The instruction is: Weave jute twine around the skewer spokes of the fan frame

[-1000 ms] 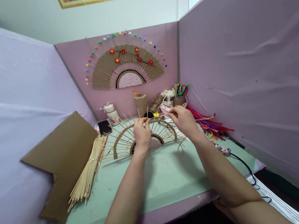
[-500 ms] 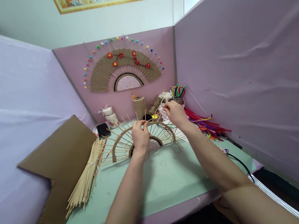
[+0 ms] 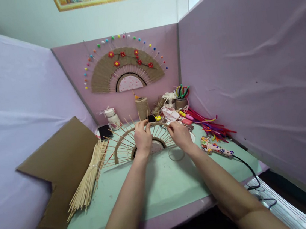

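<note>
A half-round fan frame (image 3: 115, 152) of thin sticks lies on the table, a band of brown twine woven through the sticks in an arc. My left hand (image 3: 143, 140) is closed on the top of this band, thumb and fingers pinching it among the sticks. At the right part of the arc, my right hand (image 3: 181, 136) is closed in a pinch, apparently on the twine; its fingertips partly hide the strand. A loose loop of twine (image 3: 177, 159) lies below it. The pale half-round centre (image 3: 157, 147) of the frame shows between my wrists.
To the left lie a bundle of sticks (image 3: 87, 182) and brown cardboard (image 3: 59, 165). Behind stand a white bottle (image 3: 112, 119) and a twine spool (image 3: 142, 108). Right are pipe cleaners (image 3: 208, 123) and a corded glue gun (image 3: 216, 148). A finished fan (image 3: 100, 76) hangs on the partition.
My right hand has come down and closer, from beyond the arc to its right part. The glue gun and pen have come into fuller view. My left hand stays at the band.
</note>
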A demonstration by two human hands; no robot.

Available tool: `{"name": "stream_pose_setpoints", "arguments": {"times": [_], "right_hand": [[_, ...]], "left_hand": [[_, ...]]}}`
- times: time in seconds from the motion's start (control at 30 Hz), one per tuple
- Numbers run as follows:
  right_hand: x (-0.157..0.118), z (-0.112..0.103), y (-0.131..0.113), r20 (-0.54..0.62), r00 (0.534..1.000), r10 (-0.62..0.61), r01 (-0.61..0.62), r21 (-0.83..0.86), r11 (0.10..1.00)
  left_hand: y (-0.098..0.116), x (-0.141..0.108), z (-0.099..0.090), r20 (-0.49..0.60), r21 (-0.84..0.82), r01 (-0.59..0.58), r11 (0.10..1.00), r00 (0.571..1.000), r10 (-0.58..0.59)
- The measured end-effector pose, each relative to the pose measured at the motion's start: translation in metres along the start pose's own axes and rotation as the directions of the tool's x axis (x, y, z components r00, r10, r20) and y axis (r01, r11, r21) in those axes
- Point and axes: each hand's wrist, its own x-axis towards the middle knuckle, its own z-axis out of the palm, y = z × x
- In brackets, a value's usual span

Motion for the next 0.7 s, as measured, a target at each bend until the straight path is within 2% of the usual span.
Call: {"name": "stream_pose_setpoints", "arguments": {"times": [0.17,0.33,0.43,0.53,0.6,0.7], "right_hand": [[-0.001,0.009,0.001,-0.015,1.000,0.006,-0.005,0.102,0.995],[-0.002,0.009,0.002,-0.024,1.000,0.015,-0.011,0.149,0.989],[-0.002,0.010,0.004,-0.015,1.000,0.016,-0.014,0.152,0.988],[-0.002,0.011,0.004,0.002,1.000,0.014,-0.014,0.161,0.987],[-0.002,0.012,0.004,0.014,1.000,0.019,-0.021,0.163,0.986],[-0.002,0.012,0.005,0.027,0.999,0.029,-0.033,0.169,0.985]], "left_hand": [[-0.008,-0.019,0.008,-0.133,0.043,-0.105,0.994,0.985,0.109],[-0.020,-0.038,0.022,-0.125,0.126,-0.172,0.977,0.974,0.187],[-0.018,-0.039,0.023,-0.051,0.153,-0.234,0.960,0.968,0.244],[-0.005,-0.033,0.019,0.067,0.156,-0.247,0.956,0.969,0.240],[0.006,-0.027,0.016,0.131,0.168,-0.217,0.961,0.972,0.197],[0.021,-0.015,0.013,0.217,0.243,-0.122,0.962,0.974,0.068]]}}
